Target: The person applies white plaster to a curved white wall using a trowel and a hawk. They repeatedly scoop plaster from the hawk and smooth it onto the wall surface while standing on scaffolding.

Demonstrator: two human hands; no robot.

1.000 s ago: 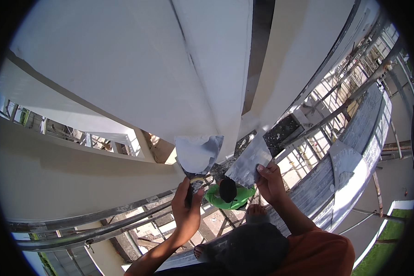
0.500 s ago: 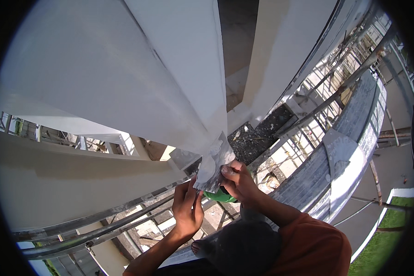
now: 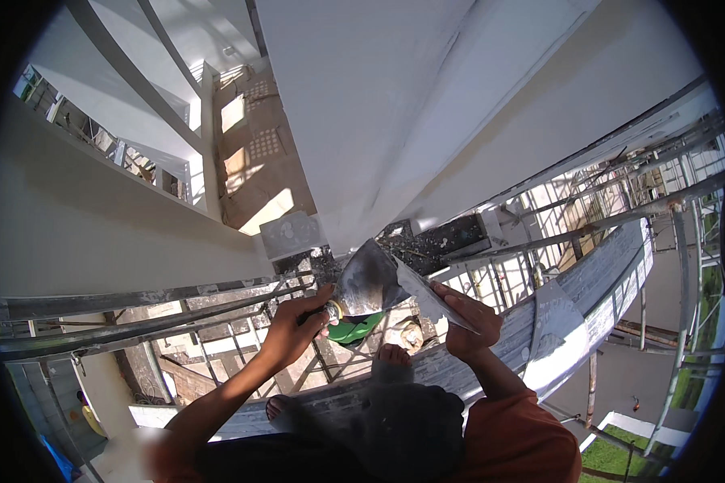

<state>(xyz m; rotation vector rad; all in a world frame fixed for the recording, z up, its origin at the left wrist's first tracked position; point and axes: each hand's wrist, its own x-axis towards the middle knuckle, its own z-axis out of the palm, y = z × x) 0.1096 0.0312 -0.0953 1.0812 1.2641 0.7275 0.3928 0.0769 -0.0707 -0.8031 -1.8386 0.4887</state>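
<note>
My left hand [image 3: 300,322] is closed around the handle of a putty knife [image 3: 368,280], whose wide grey metal blade points up toward the foot of a white wall corner [image 3: 361,216]. Close on its right, a thin flat plate smeared with white putty [image 3: 424,293] is gripped by my right hand [image 3: 469,318], thumb and fingers along its edge. The plate is tilted, and its left edge lies near or against the blade; I cannot tell whether they touch. A green object [image 3: 354,328], partly hidden by the blade, shows below the knife.
I stand on a curved-looking grey scaffold plank [image 3: 592,278], with a pale, putty-stained sheet [image 3: 557,320] over it. Scaffold pipes [image 3: 161,324] run to the left and right. Through the gaps, lower ground shows. A bare foot [image 3: 393,354] is near the plank's edge.
My hands have moved apart, and the plate and putty knife, earlier overlapping, now stand side by side. The view has turned, bringing more of the left opening into sight.
</note>
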